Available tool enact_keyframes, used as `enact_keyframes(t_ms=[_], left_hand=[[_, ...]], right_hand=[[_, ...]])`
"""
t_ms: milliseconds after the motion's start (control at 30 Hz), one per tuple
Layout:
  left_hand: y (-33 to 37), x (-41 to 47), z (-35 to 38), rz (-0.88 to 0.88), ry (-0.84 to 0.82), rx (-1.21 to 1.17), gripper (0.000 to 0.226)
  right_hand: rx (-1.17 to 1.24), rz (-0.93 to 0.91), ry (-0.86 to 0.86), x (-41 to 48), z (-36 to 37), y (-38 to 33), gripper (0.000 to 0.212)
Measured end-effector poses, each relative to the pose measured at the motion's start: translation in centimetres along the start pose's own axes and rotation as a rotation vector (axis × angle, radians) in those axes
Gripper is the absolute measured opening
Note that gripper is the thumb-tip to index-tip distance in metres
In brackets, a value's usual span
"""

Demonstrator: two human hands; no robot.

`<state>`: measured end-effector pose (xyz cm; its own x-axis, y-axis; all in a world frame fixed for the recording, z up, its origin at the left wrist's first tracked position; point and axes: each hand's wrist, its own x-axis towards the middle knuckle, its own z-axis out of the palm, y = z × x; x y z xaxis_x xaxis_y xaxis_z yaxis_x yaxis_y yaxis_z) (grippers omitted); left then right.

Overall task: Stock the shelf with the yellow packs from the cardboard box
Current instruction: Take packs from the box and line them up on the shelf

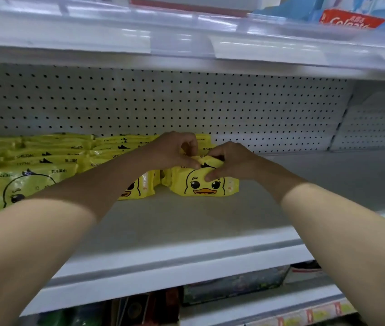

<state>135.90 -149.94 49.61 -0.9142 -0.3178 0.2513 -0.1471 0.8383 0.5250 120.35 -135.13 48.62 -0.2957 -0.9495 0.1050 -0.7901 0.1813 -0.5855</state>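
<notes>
- Left fingers (pixel 188 147): curled over the top rear edge of the pack (pixel 206 185), with the thumb tip pressed to its upper front. They pinch the pack along its top.
- Right fingers (pixel 211 176): the thumb lies flat on the pack's front face, just above the printed duck's eye. The other fingers bend over the top and behind it, gripping the pack from the right.
- Left hand (pixel 175 149): knuckles up, wrist bent slightly to the right. The bare forearm runs diagonally from the lower left corner up into the shelf bay.
- Right hand (pixel 232 161): back of the hand up, close beside the left hand above the pack; whether the two touch cannot be told. The forearm enters from the lower right edge, and both arms converge on the pack.
- Pack: yellow, duck face toward the camera, standing with its lower edge on the shelf (pixel 186 222).
- Second pack (pixel 139 188): upright just left of the held one, partly hidden by the left forearm.
- Stacks (pixel 45 156): rows of further yellow packs fill the left part of the shelf, reaching back to the pegboard (pixel 186 102).
- Upper shelf (pixel 186 60): white, with a red toothpaste box (pixel 351 21) on it at far right.
- Lower shelf (pixel 269 309): dark boxes, too blurred to identify.
</notes>
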Motion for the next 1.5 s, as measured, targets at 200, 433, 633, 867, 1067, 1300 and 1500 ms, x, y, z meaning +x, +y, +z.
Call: enact_keyframes(t_ms=[200,433,633,867,1067,1300,1500], left_hand=[[-1.4,-0.7,0.2,-0.046,0.102,0.079,0.026],[-1.4,-1.4,-0.1,-0.075,0.111,0.058,0.024],[-1.7,-1.6,-0.5,-0.082,0.100,0.059,0.010],[-1.6,-1.5,-0.4,-0.093,0.096,0.112,0.014],[-2.1,-0.9,-0.4,-0.087,0.094,0.287,0.015],[-3.3,-0.2,0.4,-0.075,0.146,0.433,0.017],[-5.4,0.1,-0.2,0.035,0.371,0.198,0.020]], right_hand=[[0.076,-0.039,0.081,0.1,-0.4,0.8,0.047],[0.245,-0.039,0.039,-1.0,-1.6,1.5,0.024],[0.306,-0.036,0.042,-1.0,-1.6,2.0,0.024],[0.284,-0.026,0.086,-0.5,-1.2,2.1,0.020],[0.297,-0.026,0.160,0.1,-1.1,2.7,0.013],[0.305,-0.014,0.271,1.5,0.4,3.5,0.006],[0.345,-0.017,0.382,1.8,-0.4,4.5,0.018]])
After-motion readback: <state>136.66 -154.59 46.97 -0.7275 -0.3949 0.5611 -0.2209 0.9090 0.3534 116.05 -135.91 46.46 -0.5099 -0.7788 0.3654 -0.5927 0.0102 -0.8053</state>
